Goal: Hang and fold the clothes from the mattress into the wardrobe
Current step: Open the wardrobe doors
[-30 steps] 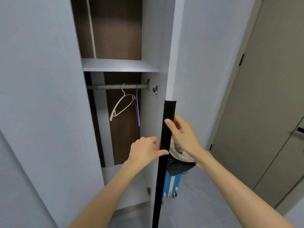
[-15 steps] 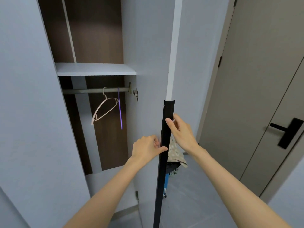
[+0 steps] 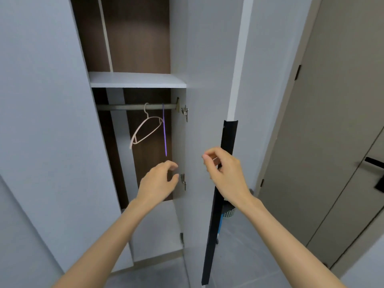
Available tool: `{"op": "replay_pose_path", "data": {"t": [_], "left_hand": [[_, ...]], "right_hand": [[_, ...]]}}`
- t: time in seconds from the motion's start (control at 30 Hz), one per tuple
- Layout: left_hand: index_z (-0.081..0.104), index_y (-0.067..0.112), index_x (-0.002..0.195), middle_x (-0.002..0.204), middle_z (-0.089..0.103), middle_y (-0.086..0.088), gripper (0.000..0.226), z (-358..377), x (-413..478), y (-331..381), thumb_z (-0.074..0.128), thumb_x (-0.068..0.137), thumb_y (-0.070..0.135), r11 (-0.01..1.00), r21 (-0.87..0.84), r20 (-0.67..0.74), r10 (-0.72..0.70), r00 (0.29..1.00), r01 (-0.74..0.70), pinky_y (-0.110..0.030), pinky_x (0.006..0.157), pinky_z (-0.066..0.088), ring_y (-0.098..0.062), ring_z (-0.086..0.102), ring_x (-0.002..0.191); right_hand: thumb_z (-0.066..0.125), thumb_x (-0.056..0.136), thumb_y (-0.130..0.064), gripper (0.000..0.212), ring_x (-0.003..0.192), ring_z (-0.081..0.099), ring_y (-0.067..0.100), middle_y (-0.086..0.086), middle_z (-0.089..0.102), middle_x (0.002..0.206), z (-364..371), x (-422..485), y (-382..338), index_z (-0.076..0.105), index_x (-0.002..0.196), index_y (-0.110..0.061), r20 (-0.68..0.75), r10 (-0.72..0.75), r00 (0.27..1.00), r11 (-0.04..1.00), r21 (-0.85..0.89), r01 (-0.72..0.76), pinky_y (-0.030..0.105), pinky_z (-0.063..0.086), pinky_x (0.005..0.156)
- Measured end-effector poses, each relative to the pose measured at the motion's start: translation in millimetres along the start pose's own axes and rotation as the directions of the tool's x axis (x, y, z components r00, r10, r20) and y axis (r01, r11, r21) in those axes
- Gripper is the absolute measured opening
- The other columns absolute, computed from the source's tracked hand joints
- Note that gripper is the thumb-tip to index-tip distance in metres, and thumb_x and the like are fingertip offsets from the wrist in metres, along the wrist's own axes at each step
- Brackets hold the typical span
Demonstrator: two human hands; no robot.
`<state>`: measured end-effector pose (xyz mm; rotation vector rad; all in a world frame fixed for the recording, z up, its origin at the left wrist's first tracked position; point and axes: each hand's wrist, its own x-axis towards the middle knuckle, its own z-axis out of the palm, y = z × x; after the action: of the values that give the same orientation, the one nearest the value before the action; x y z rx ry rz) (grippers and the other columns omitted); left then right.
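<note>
Hanger (image 3: 138,130) hangs above left hand's (image 3: 158,181) loose fingers (image 3: 171,166).

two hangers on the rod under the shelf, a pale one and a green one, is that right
Not quite. The second hanger is purple, not green. The head view shows the purple hanger on the rod beside the pale hanger, under the shelf.

Two hangers (image 3: 154,117) (image 3: 164,132), one rail (image 3: 124,107), one shelf (image 3: 135,80), two hands (image 3: 160,181) (image 3: 224,173)
</note>
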<state>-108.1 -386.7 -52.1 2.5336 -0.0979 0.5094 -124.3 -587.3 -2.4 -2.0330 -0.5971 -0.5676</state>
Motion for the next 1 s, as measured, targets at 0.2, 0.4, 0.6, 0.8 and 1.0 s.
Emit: {"op": "replay_pose_path", "data": {"t": [0.2, 0.4, 0.6, 0.8, 1.0], "left_hand": [[0.046, 0.017, 0.135, 0.136, 0.051, -0.003, 0.046, -53.5, -17.2, -85.1, 0.06, 0.092, 0.028, 0.942, -0.035, -0.199, -0.335, 0.921, 0.335, -0.034, 0.097, 0.045, -0.019, 0.051, 0.122], [0.03, 0.013, 0.146, 0.15, 0.032, -0.01, 0.062, -95.1, -13.6, -150.8, 0.059, 0.092, 0.022, 0.88, -0.109, -0.384, -0.466, 0.798, 0.461, -0.042, 0.107, 0.035, -0.028, 0.031, 0.137], [0.006, 0.018, 0.153, 0.16, 0.002, -0.009, 0.088, -96.0, 44.2, -213.7, 0.064, 0.089, 0.035, 0.868, -0.107, -0.438, -0.479, 0.761, 0.484, -0.046, 0.116, 0.023, -0.029, 0.005, 0.147], [-0.026, 0.032, 0.141, 0.157, -0.026, -0.007, 0.111, -81.3, 119.6, -269.5, 0.065, 0.082, 0.055, 0.84, -0.013, -0.399, -0.502, 0.767, 0.543, -0.052, 0.119, 0.005, -0.031, -0.02, 0.146], [-0.028, 0.034, 0.141, 0.154, -0.033, -0.006, 0.118, -66.9, 172.2, -301.1, 0.066, 0.076, 0.062, 0.84, -0.001, -0.411, -0.496, 0.765, 0.543, -0.056, 0.118, 0.001, -0.031, -0.024, 0.144]], "right_hand": [[0.056, 0.096, -0.021, 0.008, 0.084, 0.057, -0.003, -0.01, 0.065, 0.092, 77.1, 37.9, -27.7, 0.064, 0.1, -0.022, 0.129, -0.017, 0.991, 0.988, 0.152, -0.003, 0.007, 0.044, 0.067], [0.057, 0.095, -0.021, 0.014, 0.085, 0.056, -0.007, -0.014, 0.064, 0.094, 172.4, 96.6, -44.7, 0.063, 0.108, -0.022, 0.225, -0.081, 0.971, 0.976, 0.215, 0.031, 0.004, 0.044, 0.068], [0.056, 0.096, -0.023, 0.03, 0.091, 0.056, -0.006, -0.015, 0.057, 0.117, 271.8, 178.4, -45.7, 0.054, 0.126, -0.026, 0.309, -0.077, 0.948, 0.98, 0.2, 0.014, 0.008, 0.043, 0.079], [0.057, 0.096, -0.026, 0.055, 0.125, 0.044, 0.006, -0.004, 0.042, 0.147, 344.3, 253.9, -36.1, 0.036, 0.146, -0.021, 0.4, -0.039, 0.916, 0.983, 0.18, -0.037, 0.024, 0.039, 0.098], [0.057, 0.096, -0.024, 0.059, 0.127, 0.043, 0.001, -0.007, 0.044, 0.146, 385.8, 300.3, -37.8, 0.031, 0.149, -0.018, 0.375, -0.067, 0.924, 0.955, 0.291, -0.049, 0.009, 0.033, 0.099]]}}
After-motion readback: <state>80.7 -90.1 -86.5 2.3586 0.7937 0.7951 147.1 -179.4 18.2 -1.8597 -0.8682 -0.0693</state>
